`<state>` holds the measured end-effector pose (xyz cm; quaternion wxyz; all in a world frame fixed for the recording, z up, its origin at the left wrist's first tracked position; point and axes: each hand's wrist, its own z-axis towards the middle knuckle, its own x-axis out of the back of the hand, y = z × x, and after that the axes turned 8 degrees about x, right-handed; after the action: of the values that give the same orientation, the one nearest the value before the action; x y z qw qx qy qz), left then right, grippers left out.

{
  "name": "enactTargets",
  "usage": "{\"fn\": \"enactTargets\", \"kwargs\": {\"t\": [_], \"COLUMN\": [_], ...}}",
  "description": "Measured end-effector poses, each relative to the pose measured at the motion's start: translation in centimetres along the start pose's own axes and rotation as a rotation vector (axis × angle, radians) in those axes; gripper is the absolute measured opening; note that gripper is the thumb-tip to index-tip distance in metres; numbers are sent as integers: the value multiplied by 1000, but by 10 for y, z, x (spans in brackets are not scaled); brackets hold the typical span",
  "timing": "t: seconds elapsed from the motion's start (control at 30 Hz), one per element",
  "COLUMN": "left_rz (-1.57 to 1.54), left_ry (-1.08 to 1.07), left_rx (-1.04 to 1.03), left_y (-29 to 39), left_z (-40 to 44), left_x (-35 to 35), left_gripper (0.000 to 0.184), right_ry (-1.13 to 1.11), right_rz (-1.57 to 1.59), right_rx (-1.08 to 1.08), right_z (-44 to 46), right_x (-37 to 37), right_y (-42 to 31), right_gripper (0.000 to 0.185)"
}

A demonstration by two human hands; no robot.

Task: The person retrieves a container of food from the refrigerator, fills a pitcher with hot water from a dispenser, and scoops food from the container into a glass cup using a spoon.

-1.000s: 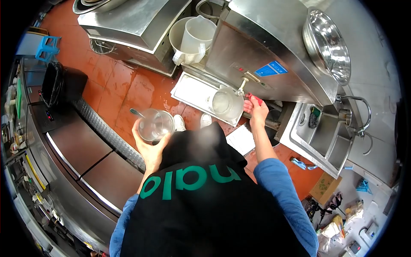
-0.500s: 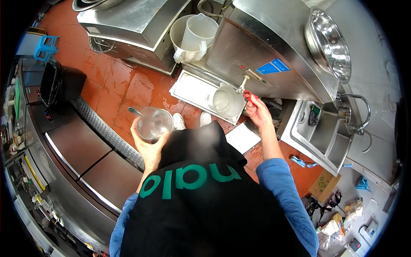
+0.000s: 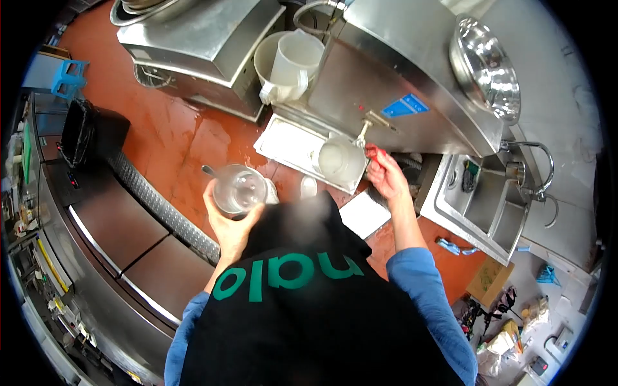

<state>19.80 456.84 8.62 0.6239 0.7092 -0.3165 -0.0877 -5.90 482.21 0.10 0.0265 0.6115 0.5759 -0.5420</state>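
My left hand [image 3: 230, 226] is wrapped round a clear plastic container [image 3: 239, 186]. A metal handle, probably a spoon's [image 3: 208, 170], sticks out over its far rim. My right hand [image 3: 387, 175] is closed on the red tap handle [image 3: 371, 152] at the front of a steel dispenser [image 3: 360, 71]. Below the tap's spout [image 3: 362, 134], a translucent plastic jug [image 3: 338, 159] stands in a white tray [image 3: 293, 143]. Whether water is running from the spout is too small to tell.
A steel sink [image 3: 486, 193] with a curved faucet is at right. Another white jug [image 3: 297, 56] sits in a bucket at the back. A steel bowl [image 3: 484, 67] rests atop the dispenser. A black bin [image 3: 96, 135] and a steel counter [image 3: 122, 225] are at left. The floor looks wet.
The view has shifted slightly. My left hand has moved a little to the right with the container. My right hand stays at the red tap handle, its fingers slightly lower.
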Motion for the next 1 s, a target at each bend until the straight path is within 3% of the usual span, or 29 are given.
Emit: {"fn": "enactTargets", "kwargs": {"t": [0.1,0.13,0.17,0.23,0.27,0.33,0.37,0.4,0.43,0.47,0.53,0.67,0.7,0.8,0.83,0.87,0.93,0.97,1.0], "left_rz": [-57,77,9,-117,-23,8,-71,-29,-32,-36,14,20,5,-63,64,106,-95,-9,125], "left_ry": [-222,-196,-228,-236,-195,-129,-205,-281,-285,-291,-104,-196,-302,-149,-147,-63,4,-66,-93], "left_rx": [-198,-282,-458,-498,-668,-795,-859,-563,-598,-631,-870,-756,-703,-867,-853,-1084,-1086,-933,-951], "left_y": [49,63,91,138,168,216,227,248,252,254,244,233,236,222,224,205,165,129,90], "left_z": [27,37,51,69,81,94,108,99,103,112,130,148,151,152,145,151,125,108,105], "left_x": [-18,-26,-42,-80,-96,-133,-154,-167,-181,-197,-226,-243,-241,-240,-214,-199,-167,-152,-144], "left_gripper": [92,95,98,99,96,91,81,86,82,79,77,77,82,91,95,67,43,36,28], "right_ry": [10,36,1,78,124,164,185,204,269,289,345,401,378,401,433,446,473,484,497], "right_rz": [-32,-46,-37,-233,-329,-379,-374,-369,-397,-418,-453,-578,-693,-1164,-1293,-1407,-1634,-1656,-1711], "right_rx": [24,33,27,73,89,135,177,221,240,270,324,363,395,457,464,423,332,196,152], "right_z": [-6,-11,-15,-30,-39,-49,-55,-60,-64,-63,-66,-50,-40,-1,11,25,48,53,60], "right_x": [-5,-7,-2,-27,-33,-25,-24,-23,-26,-21,-8,-17,-14,-19,-26,-23,-15,-29,-33], "right_y": [-4,-6,-7,-18,-21,-25,-26,-27,-29,-30,-28,-35,-34,-30,-30,-29,-21,-27,-27], "right_gripper": [37,36,34,27,24,28,29,30,31,30,29,21,17,14,18,19,21,23,21]}}
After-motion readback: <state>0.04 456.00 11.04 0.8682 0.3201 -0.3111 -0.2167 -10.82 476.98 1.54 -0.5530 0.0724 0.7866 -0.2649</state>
